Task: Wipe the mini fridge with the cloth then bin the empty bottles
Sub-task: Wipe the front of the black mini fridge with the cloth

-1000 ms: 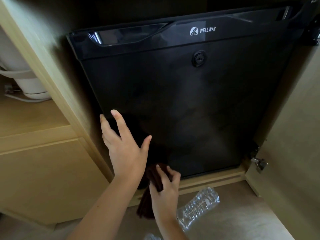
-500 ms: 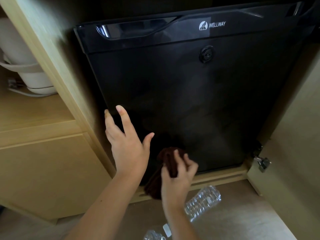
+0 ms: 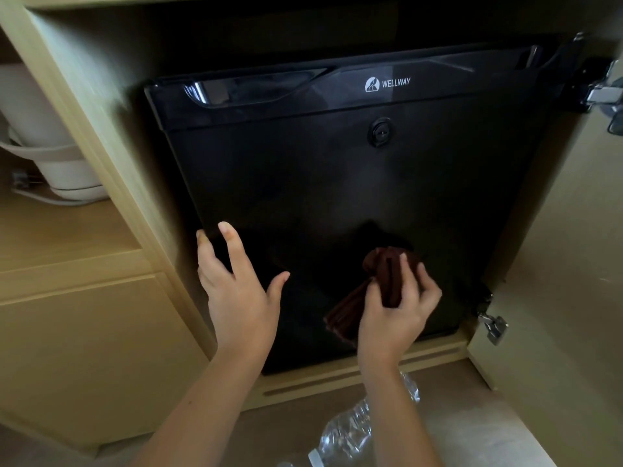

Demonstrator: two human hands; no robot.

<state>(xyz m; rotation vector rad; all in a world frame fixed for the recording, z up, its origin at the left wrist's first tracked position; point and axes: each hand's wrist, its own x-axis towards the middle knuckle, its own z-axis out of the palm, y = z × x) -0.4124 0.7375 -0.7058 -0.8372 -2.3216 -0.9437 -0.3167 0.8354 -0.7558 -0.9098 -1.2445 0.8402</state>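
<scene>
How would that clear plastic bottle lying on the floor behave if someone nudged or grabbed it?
The bottle looks empty and crinkled, so probably very light and easily crushed. Lying on its side, it would likely roll or skid when nudged. Its thin, dented walls probably buckle under a firm squeeze.

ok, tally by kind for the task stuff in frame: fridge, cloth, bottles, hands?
Mini fridge: 1
Cloth: 1, bunched in the right hand
Clear plastic bottles on the floor: 2 visible, one behind the right forearm, one cut off at the bottom edge
Hands: 2, the left hand open at the door's left edge
Total: 6
</scene>
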